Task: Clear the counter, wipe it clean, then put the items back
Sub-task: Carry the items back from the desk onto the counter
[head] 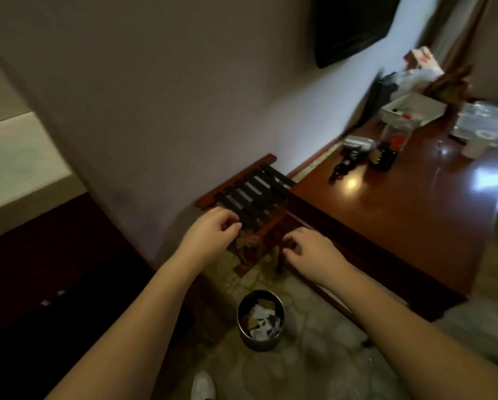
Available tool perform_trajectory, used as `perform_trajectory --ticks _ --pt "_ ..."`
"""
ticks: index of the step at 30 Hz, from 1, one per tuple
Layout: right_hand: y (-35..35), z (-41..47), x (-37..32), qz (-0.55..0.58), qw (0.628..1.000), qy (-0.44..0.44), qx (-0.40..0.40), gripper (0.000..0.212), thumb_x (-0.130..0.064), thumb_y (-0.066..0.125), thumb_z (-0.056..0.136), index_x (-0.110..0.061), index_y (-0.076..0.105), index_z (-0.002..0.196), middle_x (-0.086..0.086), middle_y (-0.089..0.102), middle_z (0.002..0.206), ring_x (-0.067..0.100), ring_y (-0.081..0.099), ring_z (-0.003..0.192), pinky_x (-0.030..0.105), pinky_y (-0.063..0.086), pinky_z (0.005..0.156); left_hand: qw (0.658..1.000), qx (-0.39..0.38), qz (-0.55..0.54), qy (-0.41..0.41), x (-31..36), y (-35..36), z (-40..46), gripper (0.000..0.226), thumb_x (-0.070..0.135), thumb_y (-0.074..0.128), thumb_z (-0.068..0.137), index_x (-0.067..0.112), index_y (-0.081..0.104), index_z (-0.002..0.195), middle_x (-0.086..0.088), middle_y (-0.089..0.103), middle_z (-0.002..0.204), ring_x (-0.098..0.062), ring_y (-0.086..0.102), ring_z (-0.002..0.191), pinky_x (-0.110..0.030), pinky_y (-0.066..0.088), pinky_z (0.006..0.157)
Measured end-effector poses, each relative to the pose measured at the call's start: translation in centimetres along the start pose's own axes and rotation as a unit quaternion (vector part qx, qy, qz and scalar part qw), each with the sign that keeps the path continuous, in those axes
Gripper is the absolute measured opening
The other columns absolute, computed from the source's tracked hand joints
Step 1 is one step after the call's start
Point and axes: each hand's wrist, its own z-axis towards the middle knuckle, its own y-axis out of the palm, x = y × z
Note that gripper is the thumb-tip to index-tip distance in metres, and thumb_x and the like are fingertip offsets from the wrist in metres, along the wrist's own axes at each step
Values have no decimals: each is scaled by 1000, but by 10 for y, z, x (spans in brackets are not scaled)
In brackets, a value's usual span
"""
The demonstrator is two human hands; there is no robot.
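Note:
The glossy red-brown counter (401,215) runs along the wall at the right. On its far part lie a silver hair dryer (357,147), a clear jar with a red label (395,137), a dark small box (382,160), a white tray (415,109) and plastic-wrapped items (481,119). My left hand (213,229) hangs over the near edge of a wooden luggage rack with black straps (253,194), fingers loosely curled, holding nothing. My right hand (308,249) hovers beside the counter's near corner, fingers loosely curled and empty. The frame is blurred.
A round metal waste bin (260,320) with paper scraps stands on the patterned carpet between my arms. A dark screen (354,24) hangs on the wall above the counter. Dark furniture (54,284) fills the left. A white shoe (203,386) shows at the bottom.

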Motion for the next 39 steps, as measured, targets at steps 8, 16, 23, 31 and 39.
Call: perform_trajectory --ticks 8,16,23,31,39 --pt "9 -49 111 31 988 150 -17 35 -36 45 98 -24 53 129 -4 49 132 16 49 119 31 38 95 993 -115 8 20 56 104 43 28 36 52 97 23 62 120 10 54 112 -4 54 90 -21 45 73" --pt "-4 -46 196 68 961 269 -5 34 -36 45 98 -24 54 128 -4 51 129 14 52 113 34 45 98 988 -154 15 13 93 172 117 28 33 52 98 21 62 121 5 57 117 -2 55 79 -19 48 66" --pt "-46 25 284 114 945 306 14 33 -35 48 98 -22 54 128 -3 52 125 11 53 103 28 47 92 986 -165 -18 7 112 214 235 23 29 52 97 22 62 117 4 58 117 -4 54 89 -20 42 69" --pt "-110 154 356 170 917 350 90 34 -38 45 99 -21 55 127 -2 56 124 7 54 91 18 43 70 983 -182 -35 -15 130 249 395 23 29 50 98 20 60 116 2 56 116 -10 59 79 -23 45 60" --pt "-174 272 402 272 865 381 181 39 -41 41 100 -16 52 128 -8 59 83 14 62 75 29 49 62 978 -209 -8 -24 157 296 520 35 35 51 97 15 55 126 -3 51 123 -15 55 90 -32 49 75"
